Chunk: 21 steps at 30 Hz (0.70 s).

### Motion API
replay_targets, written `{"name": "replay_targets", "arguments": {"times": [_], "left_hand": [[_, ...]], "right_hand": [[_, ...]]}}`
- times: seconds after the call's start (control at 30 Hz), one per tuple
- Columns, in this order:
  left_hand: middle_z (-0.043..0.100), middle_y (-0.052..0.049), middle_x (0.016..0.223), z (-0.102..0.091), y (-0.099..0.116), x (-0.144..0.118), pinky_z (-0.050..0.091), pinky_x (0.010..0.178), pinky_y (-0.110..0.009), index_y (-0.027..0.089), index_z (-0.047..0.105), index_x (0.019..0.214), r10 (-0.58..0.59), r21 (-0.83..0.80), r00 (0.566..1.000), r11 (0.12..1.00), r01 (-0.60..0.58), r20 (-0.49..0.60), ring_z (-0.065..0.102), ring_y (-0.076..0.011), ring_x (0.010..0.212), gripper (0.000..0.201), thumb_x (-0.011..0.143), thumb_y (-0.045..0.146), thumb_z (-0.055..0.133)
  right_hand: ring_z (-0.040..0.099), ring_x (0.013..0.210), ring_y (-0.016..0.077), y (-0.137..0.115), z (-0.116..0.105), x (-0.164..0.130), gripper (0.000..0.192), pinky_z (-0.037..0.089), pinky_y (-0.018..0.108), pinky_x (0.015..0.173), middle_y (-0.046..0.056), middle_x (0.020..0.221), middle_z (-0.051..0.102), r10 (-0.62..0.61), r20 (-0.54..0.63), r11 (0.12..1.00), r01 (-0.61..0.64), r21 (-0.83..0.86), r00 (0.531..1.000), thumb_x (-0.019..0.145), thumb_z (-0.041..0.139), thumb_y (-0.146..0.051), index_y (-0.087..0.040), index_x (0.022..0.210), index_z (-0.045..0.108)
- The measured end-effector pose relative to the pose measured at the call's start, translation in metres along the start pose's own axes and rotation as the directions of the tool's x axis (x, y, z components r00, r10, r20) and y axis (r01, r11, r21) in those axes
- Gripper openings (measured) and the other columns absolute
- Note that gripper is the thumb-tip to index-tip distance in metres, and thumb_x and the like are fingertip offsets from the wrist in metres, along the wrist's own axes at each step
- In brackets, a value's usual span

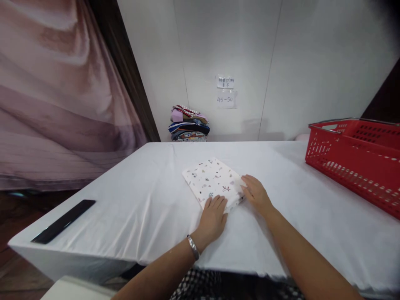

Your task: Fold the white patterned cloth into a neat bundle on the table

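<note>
So the folded cloth [213, 180] sits around the middle of the frame on the white table [140, 208], a flat squarish packet, white with little scattered grey, brown and reddish specks and sprigs. Left hand [213, 216] lies flat on its near edge, fingers spread loosely, gripping nothing. Right hand [256, 193] presses the cloth's right corner, fingers relaxed and open too. Red basket [359, 162] at the right edge, a black strip [64, 221] lower left, stacked clothes [188, 123] by the back wall.
</note>
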<state>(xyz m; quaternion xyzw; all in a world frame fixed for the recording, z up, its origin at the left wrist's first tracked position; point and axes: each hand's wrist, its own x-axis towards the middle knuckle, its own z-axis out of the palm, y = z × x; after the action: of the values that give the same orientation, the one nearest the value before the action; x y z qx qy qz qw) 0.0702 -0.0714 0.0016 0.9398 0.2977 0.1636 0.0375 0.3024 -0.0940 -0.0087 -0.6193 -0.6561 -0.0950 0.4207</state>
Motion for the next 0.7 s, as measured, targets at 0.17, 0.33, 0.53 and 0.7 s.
{"name": "replay_targets", "arguments": {"times": [0.17,0.33,0.53,0.7], "left_hand": [[0.04,-0.009,0.143,0.0,-0.003,-0.013,0.027,0.111,-0.048,0.017,0.039,0.135,0.039,0.044,0.999,0.998,-0.04,0.029,0.032,-0.0236,0.134,0.046,0.089,0.021,0.039],[0.039,-0.009,0.144,-0.009,-0.008,-0.035,0.028,0.111,-0.046,0.018,0.039,0.135,0.05,0.013,0.998,0.999,-0.05,0.05,0.031,-0.0229,0.135,0.048,0.088,0.023,0.043],[0.055,-0.006,0.13,-0.031,-0.021,-0.038,0.027,0.111,-0.046,0.023,0.056,0.118,0.005,-0.161,1.0,0.987,-0.007,-0.01,0.044,-0.0194,0.126,0.032,0.091,0.032,0.043],[0.05,-0.01,0.134,-0.034,-0.063,0.001,0.027,0.109,-0.047,0.019,0.056,0.118,-0.141,-0.118,0.984,0.985,0.127,-0.112,0.041,-0.0222,0.128,0.035,0.09,0.035,0.045]], "right_hand": [[0.048,0.12,0.023,-0.009,0.006,-0.001,0.034,0.035,0.045,0.101,0.006,0.125,0.059,0.064,0.342,0.994,-0.029,-0.105,0.937,0.09,0.04,-0.036,-0.024,0.114,0.061],[0.044,0.124,0.0228,-0.007,0.006,-0.003,0.037,0.03,0.049,0.104,0.004,0.13,0.055,0.128,0.373,0.988,-0.084,-0.133,0.919,0.09,0.038,-0.039,-0.026,0.118,0.059],[0.048,0.12,0.0221,-0.018,0.003,-0.002,0.035,0.018,0.051,0.109,0.004,0.12,0.062,0.032,0.266,0.983,0.018,-0.183,0.963,0.092,0.035,-0.036,-0.025,0.112,0.062],[0.032,0.133,0.0244,-0.047,0.012,-0.005,0.048,0.02,0.048,0.11,0.008,0.14,0.044,-0.2,0.419,0.971,0.237,-0.038,0.886,0.091,0.039,-0.046,-0.021,0.132,0.048]]}}
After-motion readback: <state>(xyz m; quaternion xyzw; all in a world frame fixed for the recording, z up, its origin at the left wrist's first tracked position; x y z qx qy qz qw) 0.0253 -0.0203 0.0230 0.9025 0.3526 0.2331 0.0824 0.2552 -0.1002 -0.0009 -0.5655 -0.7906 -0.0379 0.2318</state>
